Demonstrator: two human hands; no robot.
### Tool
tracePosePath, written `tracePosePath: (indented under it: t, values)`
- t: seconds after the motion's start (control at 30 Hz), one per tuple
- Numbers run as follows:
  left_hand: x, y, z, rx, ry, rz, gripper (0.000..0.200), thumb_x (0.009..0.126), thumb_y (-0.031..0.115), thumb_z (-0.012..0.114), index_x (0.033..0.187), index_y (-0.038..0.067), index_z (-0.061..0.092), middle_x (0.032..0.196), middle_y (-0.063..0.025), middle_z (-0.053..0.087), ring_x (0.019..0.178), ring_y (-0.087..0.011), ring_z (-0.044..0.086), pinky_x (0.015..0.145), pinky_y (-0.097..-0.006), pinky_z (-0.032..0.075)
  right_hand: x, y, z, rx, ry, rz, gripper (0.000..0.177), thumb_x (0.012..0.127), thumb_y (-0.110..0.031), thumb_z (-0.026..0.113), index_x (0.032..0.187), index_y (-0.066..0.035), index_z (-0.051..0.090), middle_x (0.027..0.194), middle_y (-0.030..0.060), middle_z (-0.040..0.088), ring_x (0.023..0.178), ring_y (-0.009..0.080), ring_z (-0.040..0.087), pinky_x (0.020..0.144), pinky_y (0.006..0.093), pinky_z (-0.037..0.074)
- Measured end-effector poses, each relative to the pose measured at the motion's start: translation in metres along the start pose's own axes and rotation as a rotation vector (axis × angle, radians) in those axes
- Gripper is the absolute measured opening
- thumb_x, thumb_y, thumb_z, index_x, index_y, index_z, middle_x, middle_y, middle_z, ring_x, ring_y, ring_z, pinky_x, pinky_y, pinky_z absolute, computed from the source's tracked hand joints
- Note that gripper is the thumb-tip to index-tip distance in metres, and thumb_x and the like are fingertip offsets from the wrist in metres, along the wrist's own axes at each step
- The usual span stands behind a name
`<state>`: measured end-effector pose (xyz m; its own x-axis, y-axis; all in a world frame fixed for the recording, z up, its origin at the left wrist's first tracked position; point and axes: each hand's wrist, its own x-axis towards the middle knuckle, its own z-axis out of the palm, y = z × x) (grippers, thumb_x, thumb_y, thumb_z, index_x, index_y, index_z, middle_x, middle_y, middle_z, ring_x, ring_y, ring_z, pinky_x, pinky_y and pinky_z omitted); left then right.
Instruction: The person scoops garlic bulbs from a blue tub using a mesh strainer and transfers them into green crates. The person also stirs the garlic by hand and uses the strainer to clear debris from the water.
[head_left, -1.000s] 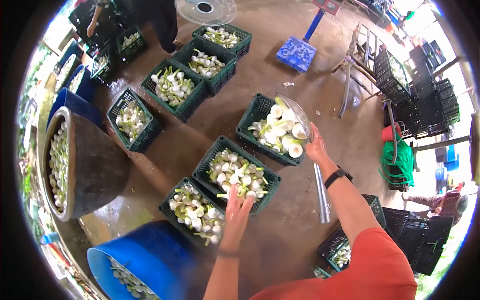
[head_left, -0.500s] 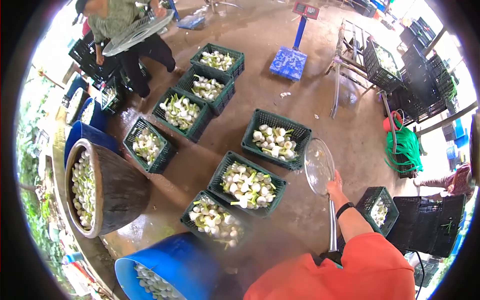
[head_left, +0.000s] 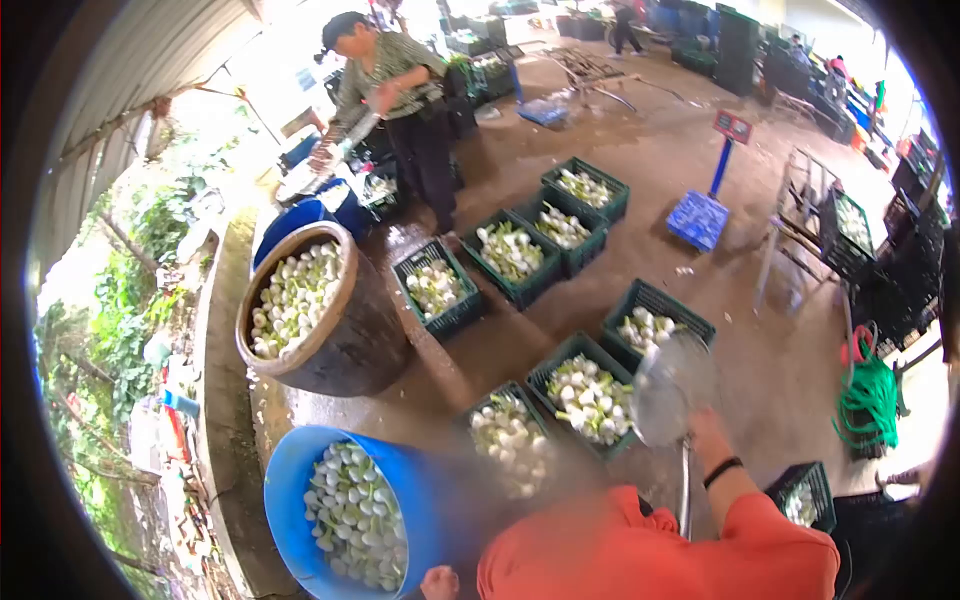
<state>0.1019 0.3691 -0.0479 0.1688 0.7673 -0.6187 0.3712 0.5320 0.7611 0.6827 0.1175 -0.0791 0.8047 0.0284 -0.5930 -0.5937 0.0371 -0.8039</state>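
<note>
My right hand (head_left: 708, 440) is wrapped round a long-handled mesh skimmer (head_left: 672, 388), near its round head. The skimmer's metal handle runs down toward my red sleeve, and its head covers part of a crate (head_left: 690, 318) of white bulbs with green stems. At the bottom edge, only a small part of my left hand (head_left: 440, 583) shows, beside a large blue barrel (head_left: 425, 490); its fingers cannot be made out. White bulbs (head_left: 355, 515) fill much of that barrel. Two more crates of bulbs, a middle one (head_left: 590, 400) and a nearer, blurred one (head_left: 508, 440), stand alongside.
A big brown vat (head_left: 365, 335) of bulbs stands beyond the barrel, along a low concrete ledge (head_left: 225, 420). Several crates (head_left: 510, 250) sit further off, near a co-worker (head_left: 400, 90). A blue scale (head_left: 698, 220) and a metal rack (head_left: 800, 200) stand to the right.
My view has swung left and up, so the crates appear further right and lower. More of the blue barrel and part of my left hand show. The co-worker now bends over the far tubs.
</note>
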Motion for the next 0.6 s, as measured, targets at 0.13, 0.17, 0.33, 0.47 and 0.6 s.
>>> tracePosePath:
  t: [0.13, 0.17, 0.33, 0.47, 0.6]
  values:
    - [-0.013, 0.058, -0.006, -0.139, 0.012, 0.103, 0.024, 0.084, 0.013, 0.060, 0.105, 0.003, 0.055, 0.078, -0.0026, 0.058, 0.063, -0.0098, 0.053, 0.053, -0.0208, 0.043, -0.052, -0.019, 0.060, -0.193, -0.512, -0.477, 0.052, 0.078, 0.006, 0.049, 0.129, -0.008, 0.048, 0.089, 0.0093, 0.063, 0.078, 0.0222, 0.062, 0.069, 0.0434, 0.055]
    - [-0.010, 0.070, -0.006, -0.065, 0.025, 0.123, 0.026, 0.084, 0.014, 0.061, 0.107, 0.003, 0.054, 0.084, -0.0034, 0.058, 0.069, -0.0101, 0.054, 0.058, -0.0218, 0.044, -0.103, -0.051, 0.100, 0.156, -0.424, 0.074, 0.055, 0.079, 0.006, 0.049, 0.132, -0.008, 0.045, 0.095, 0.0100, 0.062, 0.080, 0.0242, 0.062, 0.070, 0.0448, 0.056]
    - [-0.010, 0.162, 0.025, -0.093, -0.162, 0.220, 0.043, 0.085, 0.018, 0.065, 0.121, 0.004, 0.049, 0.104, -0.0066, 0.056, 0.088, -0.0141, 0.056, 0.076, -0.0283, 0.049, -0.187, -0.064, 0.160, 0.312, -0.860, 0.015, 0.058, 0.080, -0.001, 0.051, 0.136, -0.008, 0.039, 0.119, 0.0162, 0.052, 0.105, 0.0327, 0.057, 0.082, 0.0471, 0.052]
    - [0.005, 0.202, 0.058, -0.132, -0.015, 0.662, 0.062, 0.077, 0.010, 0.072, 0.131, 0.002, 0.042, 0.119, -0.0121, 0.049, 0.104, -0.0179, 0.052, 0.078, -0.0286, 0.049, -0.249, -0.045, 0.197, 0.290, -1.016, 0.054, 0.057, 0.079, -0.001, 0.055, 0.134, -0.005, 0.041, 0.125, 0.0141, 0.050, 0.110, 0.0302, 0.054, 0.083, 0.0467, 0.052]
    - [-0.004, 0.263, 0.060, 0.193, 0.338, 1.035, 0.056, 0.074, 0.006, 0.073, 0.124, 0.005, 0.049, 0.120, -0.0142, 0.046, 0.106, -0.0251, 0.049, 0.080, -0.0369, 0.046, -0.287, -0.016, 0.217, 0.098, -1.086, 0.120, 0.057, 0.077, 0.008, 0.048, 0.132, -0.003, 0.043, 0.125, 0.0126, 0.052, 0.108, 0.0262, 0.056, 0.082, 0.0413, 0.053]
